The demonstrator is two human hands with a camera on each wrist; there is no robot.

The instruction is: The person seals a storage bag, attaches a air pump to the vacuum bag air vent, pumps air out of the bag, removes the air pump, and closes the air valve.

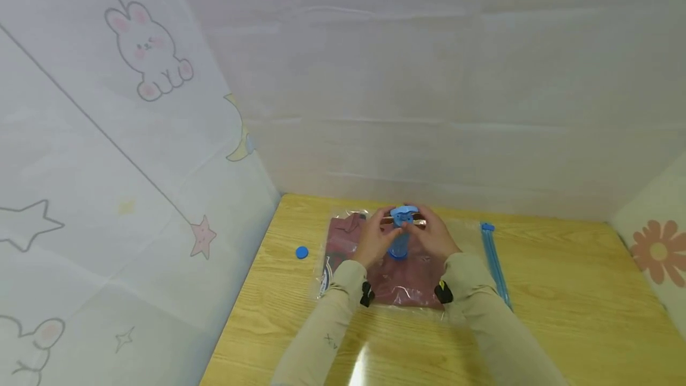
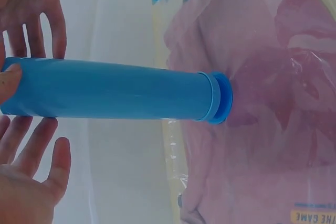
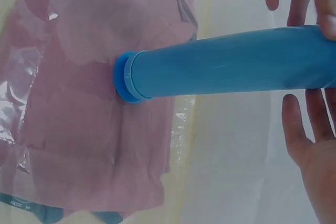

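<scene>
While both hands meet round it, the tube (image 1: 398, 245) stands upright on the bag (image 1: 474, 234) in the head view, a little past the middle toward 5 o'clock. The left hand (image 1: 373, 239) holds it near the top from 9 o'clock and the right hand (image 1: 435, 237) from 3 o'clock, with both thumbs turned in toward it. Inside the bag lies a dull red garment (image 1: 399, 292), flat on the table (image 1: 568, 282). Out at 9 o'clock from the tube, a blue cap (image 1: 302, 252) rests beside the bag; out at 3 o'clock a darker clip (image 1: 488, 227) sits at the far end of a blue strip (image 1: 496, 267). A rabbit (image 1: 147, 52) is printed on the wall at 10 o'clock.

In the left wrist view the tube runs from the 9 o'clock edge to a blue disc (image 2: 226, 97) against the bag. The left hand shows at 8 o'clock, fingers spread, some tips touching the tube and the little finger apart; the right hand is at 10 o'clock, its fingers reaching down to the tube. A yellow label (image 2: 313, 216) lies at 5 o'clock.

In the right wrist view the tube reaches the 3 o'clock edge. The right hand is at 4 o'clock, its nearest finger just off the tube and others touching; the left is at 2 o'clock. The frame edge cuts off the full grip.
</scene>
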